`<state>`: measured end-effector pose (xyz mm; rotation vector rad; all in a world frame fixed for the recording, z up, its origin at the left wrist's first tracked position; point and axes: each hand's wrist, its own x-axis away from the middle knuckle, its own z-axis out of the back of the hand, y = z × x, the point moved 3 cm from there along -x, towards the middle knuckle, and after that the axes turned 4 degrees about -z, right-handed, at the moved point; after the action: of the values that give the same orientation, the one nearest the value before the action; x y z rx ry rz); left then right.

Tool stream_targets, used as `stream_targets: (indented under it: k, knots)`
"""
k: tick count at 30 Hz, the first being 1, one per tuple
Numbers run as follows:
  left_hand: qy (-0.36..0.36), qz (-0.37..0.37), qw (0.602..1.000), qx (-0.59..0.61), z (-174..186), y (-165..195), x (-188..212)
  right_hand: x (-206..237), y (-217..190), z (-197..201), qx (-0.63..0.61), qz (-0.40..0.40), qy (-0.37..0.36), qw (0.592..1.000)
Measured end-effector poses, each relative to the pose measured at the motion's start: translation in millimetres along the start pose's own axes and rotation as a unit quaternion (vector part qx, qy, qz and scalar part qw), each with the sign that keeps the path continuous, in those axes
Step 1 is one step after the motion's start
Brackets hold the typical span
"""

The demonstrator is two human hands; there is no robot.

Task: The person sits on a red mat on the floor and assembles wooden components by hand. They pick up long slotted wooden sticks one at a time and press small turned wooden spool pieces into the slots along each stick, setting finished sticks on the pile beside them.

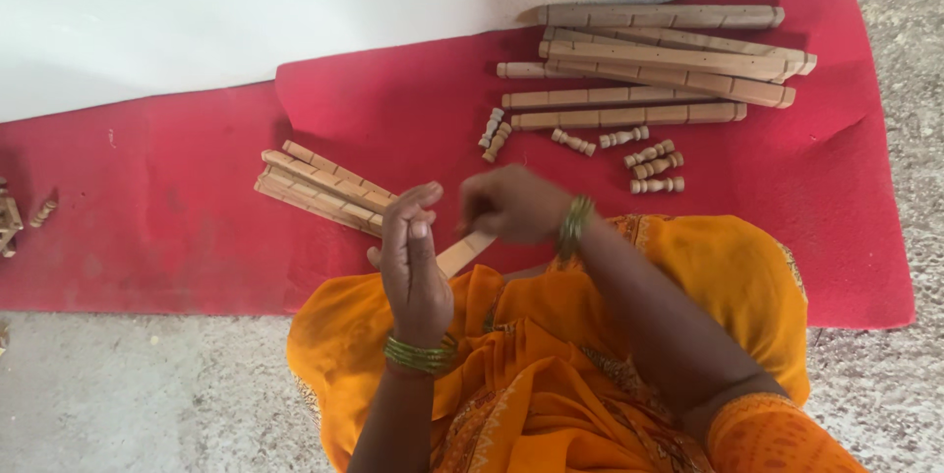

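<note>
1. Flat wooden slat (466,253): pale, thin, straight-edged. It sits over the person's lap at the near edge of the red mat (177,198), and only a short length shows between the two hands. It looks light and stiff with a smooth, dry face, so it is unlikely to slip but could snap if bent hard. The best hold is probably on the long edges near one end.
2. Right hand (513,204): curled over the slat's upper end with the fingers closed on it. The grip itself is hidden beneath the knuckles.
3. Left hand (413,262): raised edge-on just beside the slat's lower end, fingers together and slightly bent. I cannot tell whether it pinches the slat or only rests against it.
4. Bundle of slats (320,186): several like pieces lying on the mat, just left of the hands.
5. Long turned rails (659,65): stacked at the mat's far side, near the wall.
6. Small turned spindles (649,158): scattered on the mat between the rails and the hands. They look light and likely to roll.
</note>
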<state>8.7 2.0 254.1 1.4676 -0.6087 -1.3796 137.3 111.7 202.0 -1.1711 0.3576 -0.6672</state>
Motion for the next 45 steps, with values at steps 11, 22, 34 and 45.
stream_targets:
  k: [11, 22, 34, 45]
  knots:
    - [-0.011, -0.005, 0.963, 0.27, 7.4, -27.1, 0.1, -33.8, 139.4, 6.9, 0.15, -0.326, 0.079, 0.93]
    - [0.141, -0.1, 0.985, 0.0, 15.8, -20.4, -7.6, -30.2, 22.5, 3.8, -0.254, 0.016, 0.031, 0.967]
    - [0.147, -0.102, 0.979, -0.097, 9.0, -27.6, -4.7, -14.5, 33.3, -4.4, -0.001, -0.052, 0.029, 0.998]
    - [0.043, 0.003, 0.994, -0.105, 13.3, -6.6, -18.7, -41.3, 154.6, 6.2, 0.162, -0.267, 0.102, 0.944]
